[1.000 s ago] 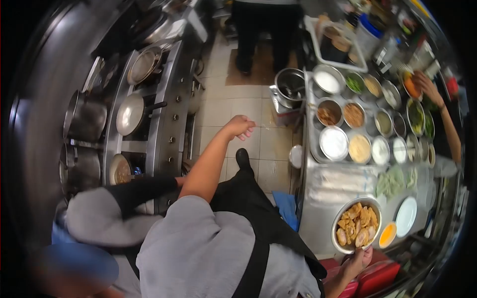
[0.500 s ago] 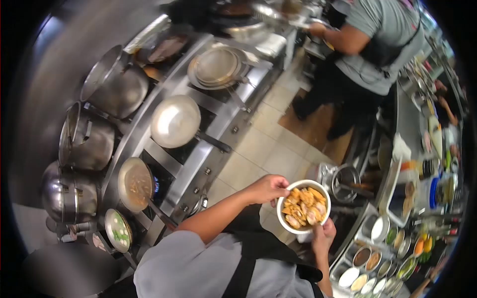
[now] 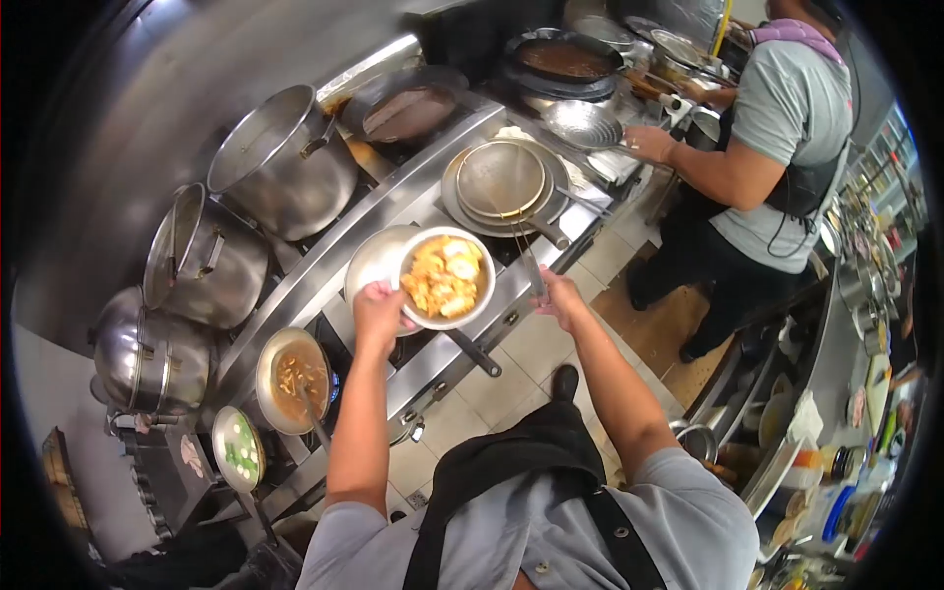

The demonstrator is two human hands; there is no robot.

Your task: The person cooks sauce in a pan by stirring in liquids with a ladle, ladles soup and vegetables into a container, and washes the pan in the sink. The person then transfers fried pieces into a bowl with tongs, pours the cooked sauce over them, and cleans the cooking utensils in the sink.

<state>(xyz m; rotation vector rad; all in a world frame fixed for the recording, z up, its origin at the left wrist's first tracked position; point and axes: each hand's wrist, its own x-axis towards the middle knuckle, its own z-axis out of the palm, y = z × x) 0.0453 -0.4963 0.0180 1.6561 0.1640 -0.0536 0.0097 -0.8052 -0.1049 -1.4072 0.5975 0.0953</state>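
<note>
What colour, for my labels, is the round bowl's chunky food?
The chunky food is golden-orange, partly paler; head view.

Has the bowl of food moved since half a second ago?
Yes, toward the pale pan with the black handle: the bowl was well to that pan's lower right in view; now, in the left hand, it overlaps the pan.

Left grip (image 3: 380, 317) holds bowl (image 3: 484, 291) (food (image 3: 441, 279) inside) above pan (image 3: 368, 266); right grip (image 3: 560, 301), tongs (image 3: 533, 269).
</note>
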